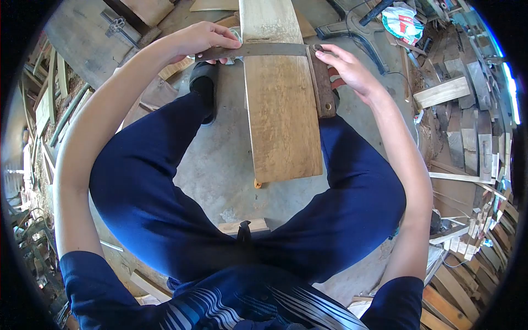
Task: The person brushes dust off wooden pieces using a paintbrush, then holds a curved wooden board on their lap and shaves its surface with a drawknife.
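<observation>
A wide wooden board runs away from me between my knees. Across it lies the thin metal blade of a try square, and its thick brown stock rests along the board's right edge. My left hand pinches the blade's free end, left of the board. My right hand is closed around the top of the stock, thumb and fingertips near the corner; some of its fingers are hidden behind the stock.
Wood offcuts are piled along the right side. A dark metal stand and a white bag are at the upper right. A grey sheet lies upper left, above more scrap wood. A short wood piece is on the floor.
</observation>
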`<state>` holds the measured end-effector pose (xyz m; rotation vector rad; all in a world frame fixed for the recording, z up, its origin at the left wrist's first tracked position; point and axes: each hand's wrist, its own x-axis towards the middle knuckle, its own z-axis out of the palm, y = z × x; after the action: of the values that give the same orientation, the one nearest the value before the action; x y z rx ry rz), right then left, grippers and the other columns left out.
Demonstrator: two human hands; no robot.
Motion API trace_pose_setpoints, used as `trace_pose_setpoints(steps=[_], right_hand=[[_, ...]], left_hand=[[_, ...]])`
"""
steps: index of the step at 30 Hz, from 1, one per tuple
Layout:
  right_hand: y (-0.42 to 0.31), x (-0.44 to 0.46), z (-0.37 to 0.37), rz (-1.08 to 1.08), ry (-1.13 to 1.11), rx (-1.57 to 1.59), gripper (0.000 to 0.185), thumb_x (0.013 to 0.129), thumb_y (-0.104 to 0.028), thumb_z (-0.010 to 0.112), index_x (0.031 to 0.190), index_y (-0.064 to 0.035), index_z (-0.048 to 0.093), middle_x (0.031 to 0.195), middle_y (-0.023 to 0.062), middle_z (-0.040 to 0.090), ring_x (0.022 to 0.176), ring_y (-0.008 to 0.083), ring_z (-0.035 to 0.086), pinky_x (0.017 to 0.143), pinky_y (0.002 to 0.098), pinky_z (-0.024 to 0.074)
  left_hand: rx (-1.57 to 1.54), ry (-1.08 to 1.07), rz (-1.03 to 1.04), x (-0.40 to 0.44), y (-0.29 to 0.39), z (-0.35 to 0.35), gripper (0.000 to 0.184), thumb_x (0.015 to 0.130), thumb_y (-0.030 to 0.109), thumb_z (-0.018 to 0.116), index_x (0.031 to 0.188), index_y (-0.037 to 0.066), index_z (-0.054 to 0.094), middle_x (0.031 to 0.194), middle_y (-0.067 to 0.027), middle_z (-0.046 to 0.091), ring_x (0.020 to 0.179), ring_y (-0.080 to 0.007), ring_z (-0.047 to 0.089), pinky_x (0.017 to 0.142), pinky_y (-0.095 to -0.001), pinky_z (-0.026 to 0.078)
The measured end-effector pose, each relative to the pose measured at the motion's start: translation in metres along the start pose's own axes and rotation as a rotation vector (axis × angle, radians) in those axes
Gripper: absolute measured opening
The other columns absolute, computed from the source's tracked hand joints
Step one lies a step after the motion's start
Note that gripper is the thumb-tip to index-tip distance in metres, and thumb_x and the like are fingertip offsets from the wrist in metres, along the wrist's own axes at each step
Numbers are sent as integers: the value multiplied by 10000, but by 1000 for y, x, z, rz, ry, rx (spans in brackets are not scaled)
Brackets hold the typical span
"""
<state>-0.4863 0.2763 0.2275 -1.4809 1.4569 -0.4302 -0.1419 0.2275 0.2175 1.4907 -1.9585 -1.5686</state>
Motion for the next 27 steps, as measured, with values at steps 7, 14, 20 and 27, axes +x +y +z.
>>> trace_pose_setpoints(steps=[7,14,20,27], right_hand=[[2,-1,-3,2,-16,10,666,989,-536,565,1492,-111,464,1226,44,631,1008,152,625,803,335,508],[0,-3,-3,-21,6,47,700,971,-505,621,1463,-28,474,1263,134,617,969,185,656,763,342,575],[9,3,-6,-51,8,17,690,976,-500,618,1455,-23,481,1264,136,617,973,182,653,755,339,580],[-2,-5,-1,0,-3,21,662,989,-521,581,1473,-78,487,1212,39,640,981,138,628,768,310,511]], left_hand=[[12,-4,13,1,-3,0,304,1002,316,642,1165,60,661,995,-26,678,809,-102,682,682,-239,546],[-3,-17,3,1,-2,-1,330,994,338,652,1168,58,660,998,-23,677,812,-103,683,684,-244,544],[4,-11,-14,0,-1,-1,345,991,348,657,1178,59,661,1005,-23,677,811,-103,684,683,-243,547],[-18,-19,-17,3,-5,-2,341,990,361,659,1162,66,664,998,-14,677,797,-95,683,664,-234,548]])
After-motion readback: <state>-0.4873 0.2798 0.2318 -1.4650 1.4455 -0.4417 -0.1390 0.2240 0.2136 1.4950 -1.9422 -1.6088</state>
